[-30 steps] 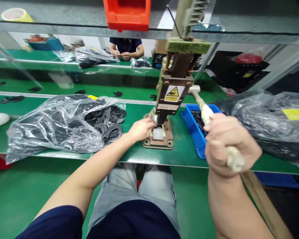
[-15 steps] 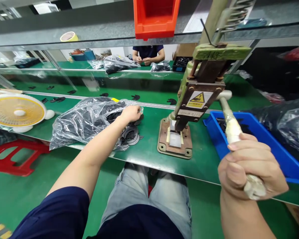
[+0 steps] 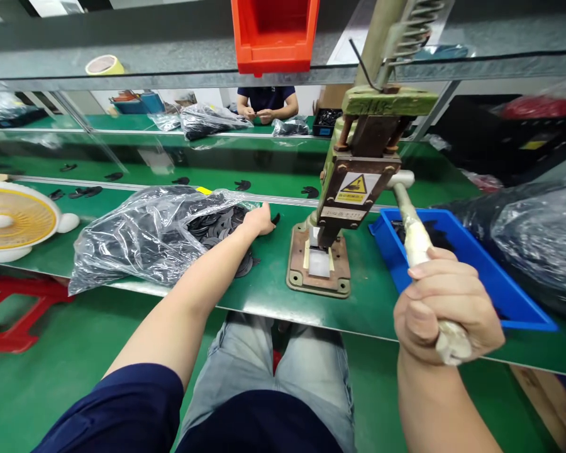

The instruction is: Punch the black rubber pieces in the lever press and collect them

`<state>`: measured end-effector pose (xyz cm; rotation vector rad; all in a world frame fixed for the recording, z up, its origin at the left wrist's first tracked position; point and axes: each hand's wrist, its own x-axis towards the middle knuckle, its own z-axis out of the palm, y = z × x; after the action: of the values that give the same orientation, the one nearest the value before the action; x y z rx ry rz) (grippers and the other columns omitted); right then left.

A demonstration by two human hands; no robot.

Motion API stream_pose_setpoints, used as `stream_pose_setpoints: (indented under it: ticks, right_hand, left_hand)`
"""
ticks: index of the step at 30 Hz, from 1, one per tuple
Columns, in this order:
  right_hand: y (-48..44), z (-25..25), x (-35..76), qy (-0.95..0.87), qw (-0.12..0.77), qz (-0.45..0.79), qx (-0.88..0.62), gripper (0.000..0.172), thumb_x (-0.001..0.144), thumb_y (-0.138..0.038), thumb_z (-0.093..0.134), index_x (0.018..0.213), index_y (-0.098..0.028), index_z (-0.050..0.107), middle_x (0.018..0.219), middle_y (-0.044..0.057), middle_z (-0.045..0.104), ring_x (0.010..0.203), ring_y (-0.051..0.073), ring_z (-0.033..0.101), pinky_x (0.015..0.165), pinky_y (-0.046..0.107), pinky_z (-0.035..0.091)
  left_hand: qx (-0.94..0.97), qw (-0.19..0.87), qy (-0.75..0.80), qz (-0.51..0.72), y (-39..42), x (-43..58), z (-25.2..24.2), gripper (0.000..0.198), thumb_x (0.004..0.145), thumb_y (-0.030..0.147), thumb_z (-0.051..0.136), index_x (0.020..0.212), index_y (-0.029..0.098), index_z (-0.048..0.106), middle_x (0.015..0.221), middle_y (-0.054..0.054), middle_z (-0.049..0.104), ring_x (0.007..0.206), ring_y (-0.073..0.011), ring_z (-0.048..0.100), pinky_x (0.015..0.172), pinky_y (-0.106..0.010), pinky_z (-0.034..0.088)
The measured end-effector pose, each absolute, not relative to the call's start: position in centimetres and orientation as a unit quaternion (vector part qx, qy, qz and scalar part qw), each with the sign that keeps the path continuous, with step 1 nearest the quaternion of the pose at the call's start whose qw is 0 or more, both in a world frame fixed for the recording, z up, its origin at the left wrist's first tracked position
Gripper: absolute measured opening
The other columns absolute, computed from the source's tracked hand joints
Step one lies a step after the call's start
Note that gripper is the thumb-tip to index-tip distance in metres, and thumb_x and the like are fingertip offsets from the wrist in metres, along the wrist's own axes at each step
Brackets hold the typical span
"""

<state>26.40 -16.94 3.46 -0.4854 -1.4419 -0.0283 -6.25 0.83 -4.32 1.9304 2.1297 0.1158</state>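
Observation:
My right hand (image 3: 446, 305) is wrapped round the taped lever handle (image 3: 415, 236) of a green and brown hand press (image 3: 361, 160). Below the press ram, a pale block (image 3: 319, 263) sits on the base plate. My left hand (image 3: 259, 220) is closed beside the mouth of a clear plastic bag (image 3: 136, 236). A small black part (image 3: 276, 219) sticks out past its fingers; most of it is hidden. Many flat, curved black pieces (image 3: 212, 226) show in the bag's opening, and some lie on the green bench under my left forearm.
A blue bin (image 3: 523, 305) with black parts stands right of the press, with a large wrapped bundle (image 3: 542, 226) behind it. A fan (image 3: 16, 217) lies at left. Black parts (image 3: 243, 185) lie along the belt. A red bin (image 3: 274, 60) hangs above; a person (image 3: 268, 104) sits opposite.
My left hand has moved right, away from the bag's opening, and a black part now shows at its fingers. My right hand stays on the lever. The view has shifted slightly.

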Motion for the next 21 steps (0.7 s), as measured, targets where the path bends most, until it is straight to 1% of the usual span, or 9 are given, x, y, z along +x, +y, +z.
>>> stream_pose_setpoints:
  ticks: [3, 4, 6, 8, 11, 13, 14, 18, 21]
  right_hand:
    - [-17.0, 3.4, 26.4, -0.659, 0.719, -0.012, -0.222, 0.022, 0.074, -0.029, 0.072, 0.062, -0.025, 0.054, 0.060, -0.003, 0.059, 0.069, 0.021, 0.063, 0.089, 0.059, 0.056]
    - [-17.0, 3.4, 26.4, -0.661, 0.717, -0.012, -0.221, 0.022, 0.074, -0.029, 0.072, 0.063, -0.025, 0.054, 0.061, -0.003, 0.059, 0.069, 0.021, 0.064, 0.089, 0.059, 0.057]
    - [-17.0, 3.4, 26.4, -0.665, 0.715, -0.011, -0.215, 0.021, 0.074, -0.029, 0.072, 0.063, -0.025, 0.055, 0.062, -0.003, 0.060, 0.070, 0.021, 0.064, 0.090, 0.059, 0.057]
    - [-17.1, 3.4, 26.4, -0.666, 0.715, -0.010, -0.213, 0.021, 0.074, -0.028, 0.072, 0.064, -0.025, 0.054, 0.062, -0.003, 0.059, 0.071, 0.021, 0.064, 0.091, 0.059, 0.057]
    - [-17.2, 3.5, 26.4, -0.663, 0.717, -0.011, -0.215, 0.022, 0.076, -0.029, 0.071, 0.064, -0.024, 0.053, 0.062, -0.004, 0.058, 0.071, 0.020, 0.063, 0.091, 0.057, 0.057]
    - [-17.2, 3.5, 26.3, -0.664, 0.716, -0.007, -0.215, 0.021, 0.077, -0.028, 0.070, 0.065, -0.024, 0.053, 0.063, -0.004, 0.059, 0.073, 0.019, 0.064, 0.093, 0.058, 0.056]
    - [-17.3, 3.5, 26.3, -0.667, 0.714, -0.005, -0.214, 0.021, 0.078, -0.028, 0.070, 0.065, -0.024, 0.054, 0.063, -0.004, 0.059, 0.074, 0.019, 0.064, 0.094, 0.058, 0.056]
    - [-17.3, 3.5, 26.4, -0.673, 0.710, -0.001, -0.208, 0.019, 0.078, -0.027, 0.070, 0.067, -0.024, 0.055, 0.065, -0.004, 0.060, 0.076, 0.019, 0.065, 0.095, 0.058, 0.056]
    - [-17.3, 3.5, 26.4, -0.674, 0.710, 0.000, -0.204, 0.018, 0.077, -0.025, 0.070, 0.067, -0.023, 0.055, 0.065, -0.004, 0.061, 0.076, 0.019, 0.065, 0.096, 0.057, 0.056]
  left_hand:
    - [0.710, 0.127, 0.686, 0.095, -0.5, -5.3, -4.4, 0.023, 0.089, 0.034, 0.071, 0.103, 0.020, 0.059, 0.106, -0.015, 0.077, 0.104, -0.0298, 0.072, 0.087, -0.036, 0.051]
    - [0.717, 0.134, 0.672, 0.126, -1.0, -5.0, -4.3, 0.017, 0.090, 0.033, 0.069, 0.094, 0.021, 0.058, 0.100, -0.013, 0.076, 0.099, -0.0280, 0.072, 0.084, -0.035, 0.051]
    - [0.705, 0.198, 0.653, 0.194, -2.2, -4.4, -4.2, 0.019, 0.092, 0.033, 0.066, 0.084, 0.022, 0.053, 0.087, -0.008, 0.075, 0.086, -0.0233, 0.072, 0.076, -0.032, 0.052]
    - [0.671, 0.306, 0.631, 0.242, -3.5, -3.8, -3.9, 0.026, 0.092, 0.034, 0.067, 0.078, 0.023, 0.048, 0.073, -0.003, 0.070, 0.072, -0.0188, 0.069, 0.065, -0.028, 0.049]
    - [0.653, 0.402, 0.585, 0.265, -5.3, -3.0, -3.4, 0.037, 0.083, 0.039, 0.080, 0.073, 0.021, 0.049, 0.060, 0.003, 0.060, 0.058, -0.0132, 0.059, 0.054, -0.023, 0.041]
    - [0.650, 0.436, 0.558, 0.276, -6.3, -2.4, -3.2, 0.040, 0.076, 0.042, 0.087, 0.073, 0.019, 0.055, 0.061, 0.004, 0.059, 0.056, -0.0104, 0.055, 0.053, -0.021, 0.039]
    - [0.635, 0.457, 0.550, 0.291, -6.6, -2.1, -3.0, 0.040, 0.076, 0.043, 0.088, 0.075, 0.018, 0.057, 0.063, 0.003, 0.061, 0.056, -0.0094, 0.055, 0.053, -0.021, 0.040]
    - [0.530, 0.545, 0.532, 0.373, -7.4, -0.5, -2.8, 0.039, 0.078, 0.035, 0.089, 0.087, 0.017, 0.056, 0.066, 0.003, 0.065, 0.051, -0.0084, 0.060, 0.053, -0.020, 0.046]
    - [0.499, 0.598, 0.508, 0.369, -7.5, 0.7, -2.9, 0.035, 0.081, 0.028, 0.088, 0.091, 0.015, 0.057, 0.068, 0.002, 0.067, 0.050, -0.0074, 0.062, 0.054, -0.020, 0.051]
